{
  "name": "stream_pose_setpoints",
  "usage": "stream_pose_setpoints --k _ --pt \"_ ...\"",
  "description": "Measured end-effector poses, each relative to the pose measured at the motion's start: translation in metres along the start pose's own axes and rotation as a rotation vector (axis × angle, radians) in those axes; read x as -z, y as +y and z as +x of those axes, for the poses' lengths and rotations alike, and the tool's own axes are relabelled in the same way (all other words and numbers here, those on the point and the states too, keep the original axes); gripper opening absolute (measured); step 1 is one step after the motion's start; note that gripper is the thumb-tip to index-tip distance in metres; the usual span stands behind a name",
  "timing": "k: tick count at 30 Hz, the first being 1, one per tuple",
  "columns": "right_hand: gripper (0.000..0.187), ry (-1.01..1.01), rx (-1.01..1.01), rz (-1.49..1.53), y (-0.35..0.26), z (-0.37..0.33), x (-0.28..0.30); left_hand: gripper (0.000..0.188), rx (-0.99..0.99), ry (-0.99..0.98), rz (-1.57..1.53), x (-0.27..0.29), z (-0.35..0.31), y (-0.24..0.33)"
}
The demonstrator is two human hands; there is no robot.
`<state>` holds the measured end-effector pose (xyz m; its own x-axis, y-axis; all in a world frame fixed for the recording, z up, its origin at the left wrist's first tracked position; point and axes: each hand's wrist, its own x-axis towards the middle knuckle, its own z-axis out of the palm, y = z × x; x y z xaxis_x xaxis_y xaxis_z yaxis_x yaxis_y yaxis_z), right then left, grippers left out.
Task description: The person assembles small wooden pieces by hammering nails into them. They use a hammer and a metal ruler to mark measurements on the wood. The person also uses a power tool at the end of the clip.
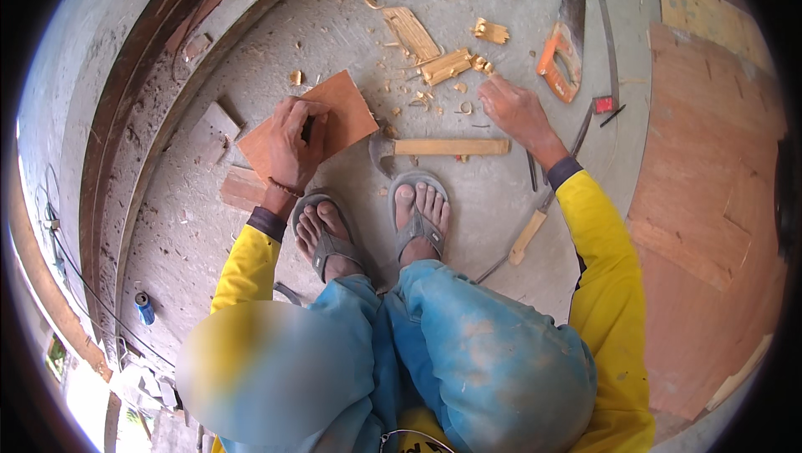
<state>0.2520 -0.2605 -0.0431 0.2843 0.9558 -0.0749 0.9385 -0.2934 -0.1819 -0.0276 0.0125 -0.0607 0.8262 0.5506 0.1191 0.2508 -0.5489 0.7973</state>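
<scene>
Blue-trousered knees (468, 344) fill the lower middle of the frame, with two sandalled feet (376, 223) just above them on the concrete floor (501, 202). Left of centre, the left hand (294, 145) presses down on a flat reddish plywood piece (351, 110), fingers curled over something dark. Right of centre, the right hand (516, 109) is released, fingers spread, reaching toward a pale wood block (447, 66) among chips. A hammer with wooden handle (443, 147) lies between the hands. An orange-handled saw (561, 56) rests at upper right.
</scene>
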Motion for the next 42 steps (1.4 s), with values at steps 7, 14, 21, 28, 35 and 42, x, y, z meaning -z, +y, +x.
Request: stream_pose_setpoints --k 7,14,21,28,35,42 --pt "0.013 0.156 -0.159 0.092 -0.014 -0.009 -0.01 0.01 -0.002 -0.005 -0.007 0.0 -0.002 -0.004" --pt "0.014 0.025 0.017 -0.122 -0.002 -0.023 -0.017 0.01 -0.015 -0.006 -0.009 0.0 -0.001 -0.002" --pt "0.008 0.299 -0.666 0.953 0.003 -0.001 -0.006 0.011 -0.034 0.012 0.039 0.001 -0.001 -0.001" --pt "0.009 0.246 -0.947 1.73 0.0 -0.017 0.008 0.011 -0.003 -0.014 -0.032 0.0 -0.001 -0.003" --pt "0.007 0.238 -0.915 1.75 0.004 -0.032 0.003 0.009 -0.007 0.005 -0.003 -0.002 -0.002 -0.002" --pt "0.008 0.315 -0.943 1.802 0.0 -0.033 0.002 0.008 -0.016 0.008 0.009 0.0 -0.002 -0.002"
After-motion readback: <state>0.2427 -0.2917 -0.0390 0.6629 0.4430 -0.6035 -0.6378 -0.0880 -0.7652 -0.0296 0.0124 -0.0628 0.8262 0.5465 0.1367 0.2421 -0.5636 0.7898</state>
